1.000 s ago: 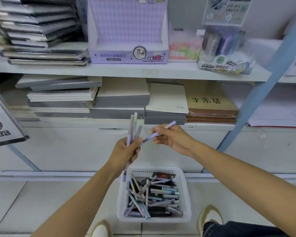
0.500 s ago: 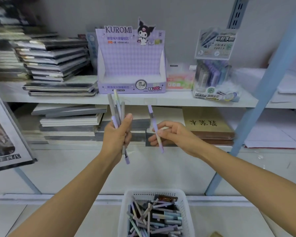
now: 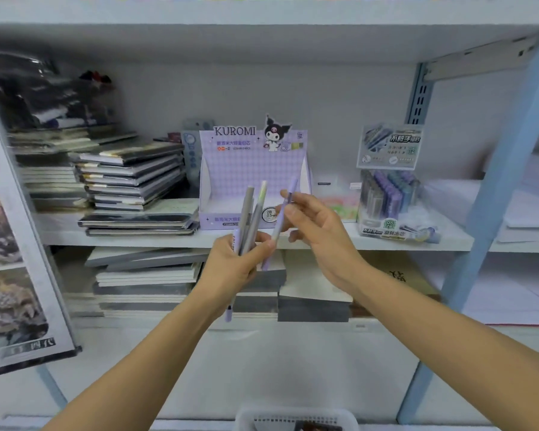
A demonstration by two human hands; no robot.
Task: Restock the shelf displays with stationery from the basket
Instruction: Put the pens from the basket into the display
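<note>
lilac checked cardboard makes up the empty kuromi display box (image 3: 252,174), open-fronted, standing on the white middle shelf (image 3: 131,240). in front of it the left hand (image 3: 235,269) is curled round a bunch of slim pens (image 3: 250,219), smooth matte plastic sticks: three tops rise above the fist, two grey and one pale green, and one lilac end pokes out below. the right hand (image 3: 321,234) pinches a single lilac pen (image 3: 283,219) between thumb and fingers, nearly upright, just beside the bunch. left of the box lie two stacks of glossy wrapped notebooks (image 3: 131,178); right of it stands one clear tub of pens (image 3: 389,200). a blue metal post (image 3: 498,194) crosses the right side. the white plastic basket (image 3: 296,419) shows only its perforated rim at the bottom edge.
</note>
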